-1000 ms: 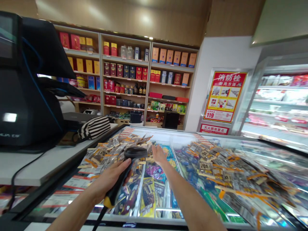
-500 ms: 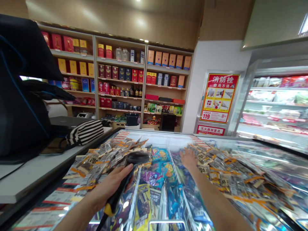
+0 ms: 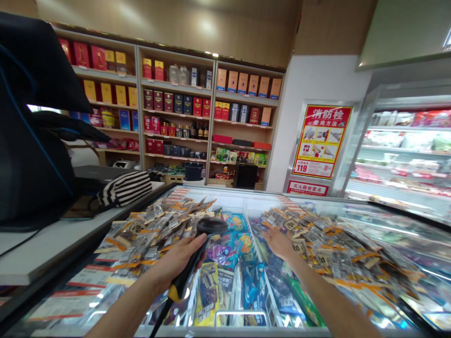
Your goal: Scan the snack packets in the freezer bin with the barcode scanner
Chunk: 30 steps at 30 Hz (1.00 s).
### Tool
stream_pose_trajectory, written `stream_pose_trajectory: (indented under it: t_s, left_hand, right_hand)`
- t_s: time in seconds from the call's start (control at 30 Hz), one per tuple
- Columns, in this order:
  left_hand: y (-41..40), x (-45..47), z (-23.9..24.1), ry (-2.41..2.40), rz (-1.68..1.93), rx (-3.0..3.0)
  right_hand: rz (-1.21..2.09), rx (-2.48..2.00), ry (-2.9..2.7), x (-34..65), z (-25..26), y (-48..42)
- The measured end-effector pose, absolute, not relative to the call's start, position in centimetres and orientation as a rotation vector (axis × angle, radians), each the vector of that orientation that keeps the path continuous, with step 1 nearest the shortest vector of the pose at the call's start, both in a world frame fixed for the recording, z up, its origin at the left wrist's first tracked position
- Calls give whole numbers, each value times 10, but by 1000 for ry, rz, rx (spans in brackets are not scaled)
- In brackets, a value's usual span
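Observation:
My left hand [image 3: 188, 256] is wrapped around the handle of a black and yellow barcode scanner [image 3: 211, 226], its head tilted toward the right and its cable trailing down. Over the freezer's right half, my right hand [image 3: 280, 244] has its fingers at the lower edge of a small clear snack packet [image 3: 274, 217], seemingly pinching it; the fingertips are partly hidden. Beside that hand spreads a pile of orange-edged snack packets [image 3: 338, 249]. A second pile of similar packets [image 3: 155, 230] lies on the glass to the left of the scanner.
Beneath the hands, a chest freezer [image 3: 211, 191] holds bagged goods in wire dividers [image 3: 256, 239]. A counter [image 3: 21, 263] at left carries a dark monitor [image 3: 38, 65] and a striped pouch [image 3: 125, 188]. Shelves of boxes [image 3: 176, 110] stand behind; a lit display cooler [image 3: 405, 155] is at right.
My right hand has drawn back toward me and slightly left, with a packet now out at the pile's left edge. The scanner in my left hand has shifted a little right and up.

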<state>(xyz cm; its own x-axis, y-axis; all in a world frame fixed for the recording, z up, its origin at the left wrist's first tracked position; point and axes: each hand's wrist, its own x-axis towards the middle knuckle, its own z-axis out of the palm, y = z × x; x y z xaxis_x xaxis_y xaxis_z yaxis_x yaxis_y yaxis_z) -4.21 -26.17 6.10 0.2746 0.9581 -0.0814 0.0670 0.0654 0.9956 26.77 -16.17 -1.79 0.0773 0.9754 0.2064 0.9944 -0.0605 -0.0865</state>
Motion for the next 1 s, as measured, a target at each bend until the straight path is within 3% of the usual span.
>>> stream_pose_trajectory:
  t_s: [0.27,0.47,0.77,1.0]
  left_hand:
    - [-265,-49,63,1152,958,1233]
    - [-253,-43,60,1189,919,1258]
    - [-258,-30,65,1109,912,1280]
    - [-269,-33,65,1038,903,1293]
  right_hand:
    - [-368,-2156,-1953,269,2,-116]
    - [-165,-2307,-2041,273,-7,-78]
    - [-241,-1742,-2302,267,-20,-165]
    - [-397,-2289,-1793,301,6,-211]
